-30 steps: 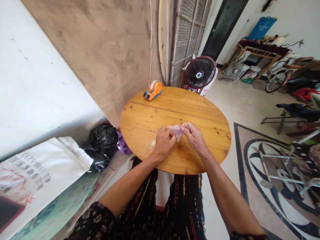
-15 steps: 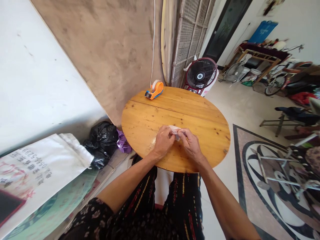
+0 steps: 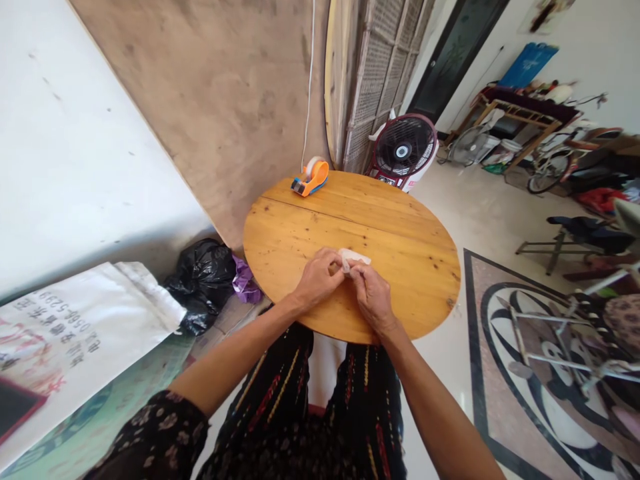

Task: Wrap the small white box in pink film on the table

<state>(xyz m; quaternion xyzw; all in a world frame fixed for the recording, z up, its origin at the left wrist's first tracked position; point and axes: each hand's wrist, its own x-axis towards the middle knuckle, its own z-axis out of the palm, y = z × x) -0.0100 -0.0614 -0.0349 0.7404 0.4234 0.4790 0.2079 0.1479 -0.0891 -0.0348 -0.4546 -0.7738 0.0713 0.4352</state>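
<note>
A small white folded piece [image 3: 355, 257], thin like tissue or plastic film, lies on the round wooden table [image 3: 400, 227] near its front edge. My left hand [image 3: 318, 278] and my right hand [image 3: 371, 295] meet at its near side, fingers curled and pinched on it. Most of the piece is hidden under my fingers. An orange tape dispenser [image 3: 311, 177] sits at the table's far left rim, well away from both hands.
A large plywood board [image 3: 225, 100] leans on the wall behind the table. A black bag [image 3: 205, 280] and a printed white sack [image 3: 75, 327] lie on the floor at left. A standing fan [image 3: 404, 150] is behind the table, with bicycles and clutter at right.
The white piece was held spread between my hands a second ago. It is now folded smaller and pressed down on the table, and my right hand has moved in against my left.
</note>
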